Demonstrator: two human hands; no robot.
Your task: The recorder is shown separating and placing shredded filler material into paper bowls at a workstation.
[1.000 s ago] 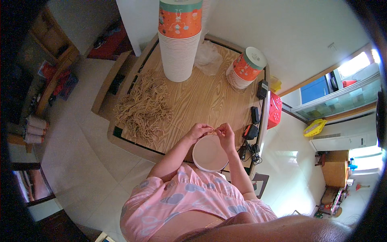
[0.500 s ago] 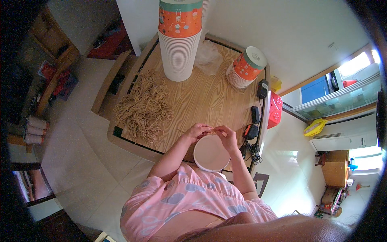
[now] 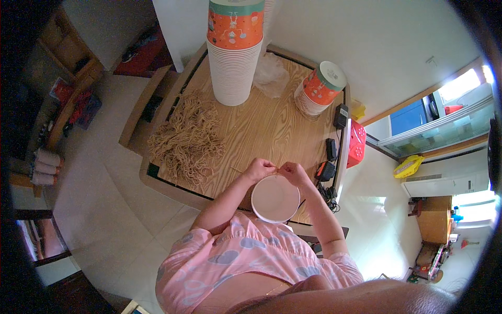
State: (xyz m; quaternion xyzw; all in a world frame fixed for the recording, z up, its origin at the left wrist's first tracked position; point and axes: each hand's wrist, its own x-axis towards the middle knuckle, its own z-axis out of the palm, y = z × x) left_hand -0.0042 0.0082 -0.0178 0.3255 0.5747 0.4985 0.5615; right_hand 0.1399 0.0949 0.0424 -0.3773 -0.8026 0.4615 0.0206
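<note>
A white paper bucket stands at the table's near edge against my body, its open mouth facing up. Above its far rim, my left hand and my right hand are closed in pinches, their fingertips close together. Between them runs a thin tan cord, mostly hidden by the fingers, with a loose end sticking out left of my left hand. A loose heap of the same kind of tan cords lies on the table to the left.
A tall stack of paper buckets rises at the table's far side. A shorter stack stands far right, with a crumpled clear plastic bag between. Black adapters and cables line the right edge, beside a red basket.
My fingers have closed in more tightly over the bucket's far rim, and my right elbow has swung outward to the right. The bucket stays in place.
</note>
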